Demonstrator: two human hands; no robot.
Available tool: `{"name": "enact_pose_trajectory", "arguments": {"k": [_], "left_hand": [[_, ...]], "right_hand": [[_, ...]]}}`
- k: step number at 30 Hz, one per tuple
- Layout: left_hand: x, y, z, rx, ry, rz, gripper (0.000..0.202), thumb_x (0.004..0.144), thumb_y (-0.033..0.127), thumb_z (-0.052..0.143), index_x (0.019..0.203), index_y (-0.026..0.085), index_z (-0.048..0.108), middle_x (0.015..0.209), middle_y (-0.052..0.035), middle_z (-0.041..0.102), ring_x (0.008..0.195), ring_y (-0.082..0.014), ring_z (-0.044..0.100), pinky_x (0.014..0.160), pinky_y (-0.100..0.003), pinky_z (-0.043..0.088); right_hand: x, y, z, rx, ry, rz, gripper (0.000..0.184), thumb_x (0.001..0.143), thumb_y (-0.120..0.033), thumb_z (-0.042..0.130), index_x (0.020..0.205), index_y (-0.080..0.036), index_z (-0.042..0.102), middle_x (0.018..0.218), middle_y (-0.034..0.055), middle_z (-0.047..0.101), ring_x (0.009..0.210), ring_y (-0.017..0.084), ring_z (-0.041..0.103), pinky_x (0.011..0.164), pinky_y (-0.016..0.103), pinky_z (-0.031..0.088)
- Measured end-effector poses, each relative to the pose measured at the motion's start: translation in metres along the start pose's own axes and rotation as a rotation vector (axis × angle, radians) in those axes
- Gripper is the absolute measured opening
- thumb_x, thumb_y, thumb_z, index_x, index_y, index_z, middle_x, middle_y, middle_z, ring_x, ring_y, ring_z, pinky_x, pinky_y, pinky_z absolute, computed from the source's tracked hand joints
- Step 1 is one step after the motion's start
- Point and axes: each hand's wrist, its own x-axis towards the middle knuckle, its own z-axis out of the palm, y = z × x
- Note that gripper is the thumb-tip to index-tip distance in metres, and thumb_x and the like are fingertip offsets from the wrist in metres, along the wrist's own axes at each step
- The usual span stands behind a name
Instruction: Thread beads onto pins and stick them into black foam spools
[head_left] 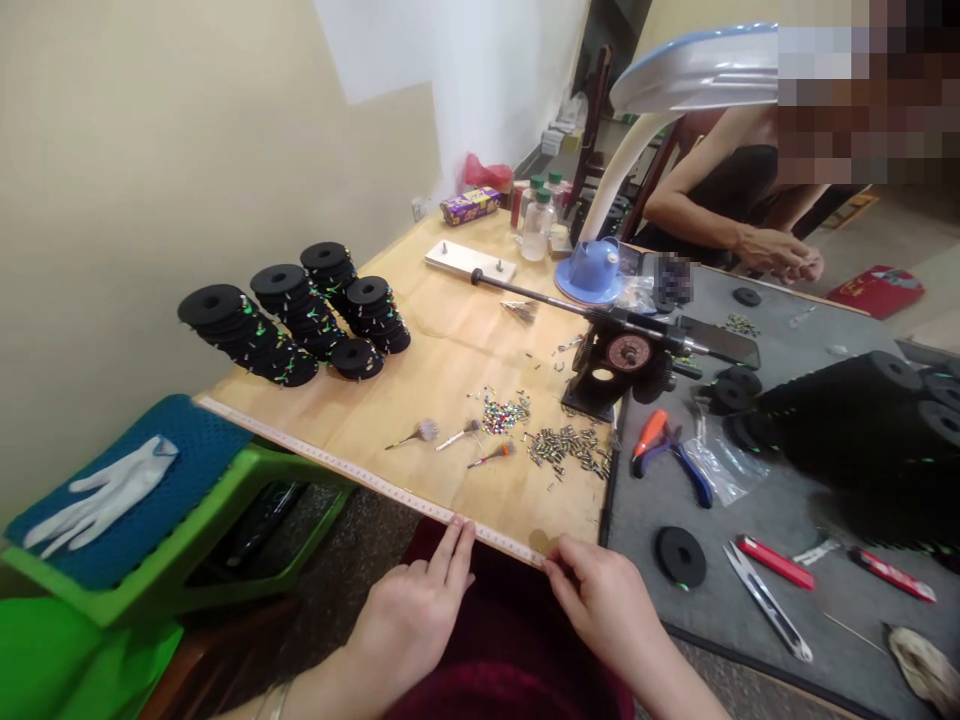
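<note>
Beige and white, a wall [187, 130] rises beside the wooden counter [442, 345]. Along the counter's front edge, from its left corner to the right hand [604, 580], lies a pale marked strip [352, 476]. The left hand [416, 600] sets two straight fingers side by side on the strip; whether its thumb grips from below I cannot tell. The right hand's thumb and forefinger are close together at the strip's right end, and I cannot tell whether they pinch it. Just in from that edge lie three small bristled bundles [491, 456], colourful beads [504, 413] and a heap of metal pieces [566, 450]. Stacks of black discs [281, 300] stand near the left corner. Towards the right, a black machine [600, 370] stands beside the grey mat [637, 520], which bears pliers [691, 470] and another black disc [680, 557]. Farther back are a blue lamp base [589, 270] and a seated person [705, 205], hands together.
</note>
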Motion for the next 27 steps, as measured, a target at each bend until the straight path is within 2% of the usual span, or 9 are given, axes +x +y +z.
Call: {"name": "enact_pose_trajectory", "arguments": {"k": [7,17,23,27], "left_hand": [[0.002,-0.002,0.0,0.032,0.07,0.027,0.033,0.087,0.02,0.052,0.112,0.008,0.069,0.117,-0.0182,0.065,0.04,-0.0154,0.059,0.038,-0.028,0.049],[0.005,-0.005,-0.002,-0.01,0.15,0.022,0.036,0.092,0.022,0.042,0.107,0.007,0.071,0.112,-0.0164,0.069,0.037,-0.0148,0.058,0.036,-0.028,0.047],[0.007,-0.011,0.0,-0.175,0.165,-0.02,0.04,0.095,0.027,0.037,0.102,0.009,0.072,0.102,-0.0134,0.074,0.054,-0.0186,0.069,0.05,-0.028,0.053],[0.007,-0.009,-0.002,-0.125,0.148,-0.017,0.039,0.095,0.023,0.036,0.103,0.009,0.072,0.104,-0.0131,0.073,0.05,-0.0188,0.068,0.044,-0.028,0.052]], "right_hand": [[-0.011,0.005,-0.002,0.021,0.019,0.095,0.016,0.086,-0.016,0.046,0.076,-0.021,0.057,0.066,0.0007,0.069,0.057,0.016,0.064,0.053,0.022,0.035],[-0.012,0.009,0.008,-0.013,0.076,0.038,0.014,0.085,-0.015,0.046,0.075,-0.021,0.054,0.066,0.0016,0.068,0.056,0.016,0.062,0.052,0.022,0.034],[-0.012,0.007,0.003,0.115,0.076,0.002,0.017,0.088,-0.017,0.044,0.075,-0.021,0.053,0.066,0.0016,0.066,0.056,0.015,0.061,0.054,0.022,0.037],[-0.014,0.006,-0.001,0.137,0.073,-0.007,0.015,0.086,-0.014,0.043,0.077,-0.02,0.053,0.067,0.0023,0.065,0.057,0.015,0.06,0.056,0.022,0.038]]}}
